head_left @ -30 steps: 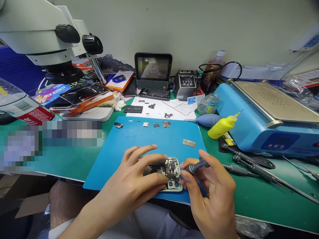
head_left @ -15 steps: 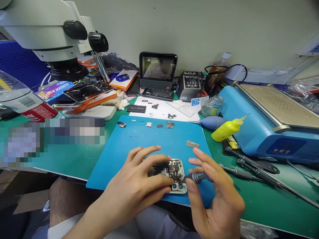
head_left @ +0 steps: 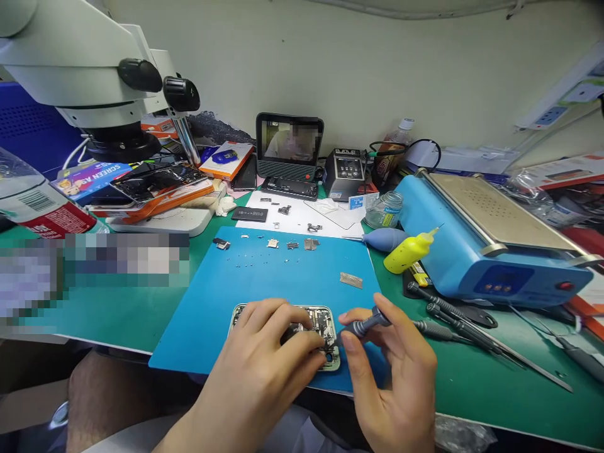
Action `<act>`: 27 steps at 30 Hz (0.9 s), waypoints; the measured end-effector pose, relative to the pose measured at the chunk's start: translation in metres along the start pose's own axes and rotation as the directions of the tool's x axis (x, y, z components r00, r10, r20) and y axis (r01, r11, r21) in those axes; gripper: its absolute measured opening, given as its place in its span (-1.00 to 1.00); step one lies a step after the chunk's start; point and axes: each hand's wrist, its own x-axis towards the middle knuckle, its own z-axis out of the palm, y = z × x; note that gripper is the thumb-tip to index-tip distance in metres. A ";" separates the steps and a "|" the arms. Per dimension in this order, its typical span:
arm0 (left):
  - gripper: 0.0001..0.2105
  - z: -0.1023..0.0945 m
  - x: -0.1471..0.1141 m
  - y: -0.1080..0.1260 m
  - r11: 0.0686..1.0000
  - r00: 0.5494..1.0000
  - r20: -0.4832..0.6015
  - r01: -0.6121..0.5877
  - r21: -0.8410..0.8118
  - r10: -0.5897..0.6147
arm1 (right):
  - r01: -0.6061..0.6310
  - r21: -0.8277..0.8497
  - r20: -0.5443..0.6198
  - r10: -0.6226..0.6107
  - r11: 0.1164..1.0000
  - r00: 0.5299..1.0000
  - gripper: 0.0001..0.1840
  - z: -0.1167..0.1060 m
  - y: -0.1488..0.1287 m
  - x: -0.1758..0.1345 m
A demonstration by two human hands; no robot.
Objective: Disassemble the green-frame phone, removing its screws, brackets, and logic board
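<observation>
An opened smartphone, its inner boards and pale frame showing, lies sideways on the blue mat. My left hand covers its middle, with bent fingers holding it and the thumb and index fingertips close to the camera end. From the right, my right hand grips a dark grey screwdriver between thumb and fingers. The tool slants with its lower end at the phone's right edge; its tip is hard to make out. Above the phone, a thin metal plate and small metal phone parts lie on the mat among tiny screws.
A battery lies on white paper at the back. To the left loom a microscope and a bottle. At right are a blue heating plate machine, yellow needle bottle, air blower and several screwdrivers.
The view has tilted up and shifted right. My left hand has slid so that the phone's left end shows. The screwdriver stays in my right hand by the phone's right edge.
</observation>
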 end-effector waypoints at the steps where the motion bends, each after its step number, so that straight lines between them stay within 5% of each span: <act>1: -0.76 0.003 0.000 0.000 1.000 1.000 0.010 0.013 -0.010 -0.013 | -0.035 0.038 0.000 0.035 0.999 0.999 -0.30 0.001 -0.001 0.000; 8: -0.84 0.005 -0.008 -0.012 0.999 0.996 0.077 -0.034 0.010 0.033 | -0.166 0.238 0.032 0.163 0.957 0.986 -0.36 -0.002 -0.006 -0.001; 16: -0.85 -0.010 -0.021 -0.036 0.974 0.978 0.102 -0.192 0.118 0.180 | -0.301 0.145 -0.099 0.316 0.943 0.944 -0.30 -0.001 -0.009 -0.007; 19: -0.85 -0.008 -0.026 -0.041 0.972 0.979 0.068 -0.197 0.125 0.190 | -0.250 -0.068 -0.106 0.242 0.966 0.965 -0.38 -0.007 -0.008 0.004; 21: -0.81 -0.006 -0.028 -0.041 0.979 0.985 0.030 -0.171 0.116 0.168 | -0.142 -0.314 0.008 0.152 0.939 0.988 -0.57 -0.017 -0.006 0.014; 27: -0.80 -0.002 -0.027 -0.034 0.988 0.993 -0.035 -0.111 0.107 0.116 | 0.068 -0.437 0.223 0.035 0.897 0.974 -0.78 -0.069 0.008 0.020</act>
